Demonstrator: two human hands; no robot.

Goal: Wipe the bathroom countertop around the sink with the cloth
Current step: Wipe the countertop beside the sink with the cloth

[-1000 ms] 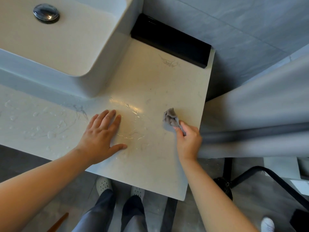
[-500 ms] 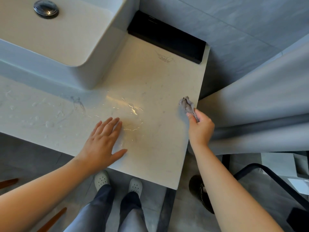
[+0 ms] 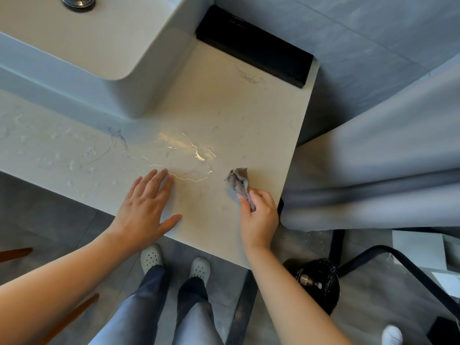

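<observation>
The curled fingers [image 3: 245,202] of the right hand [image 3: 258,217] are pinching a small crumpled grey cloth [image 3: 238,181], its bunched end sticking out past the fingertips and touching the glossy cream stone countertop [image 3: 224,108] near its right edge; the left hand [image 3: 144,207] is lying flat, fingers straight, beside pooled water [image 3: 184,155]; a white rectangular sink [image 3: 139,78] is sitting behind.

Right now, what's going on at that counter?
A person is wiping the countertop beside the sink. The right hand grips a small grey cloth, pressed to the surface near the right edge. The left hand rests flat, fingertips at the rim of a puddle. That puddle and the droplets further left are not yet wiped.
</observation>
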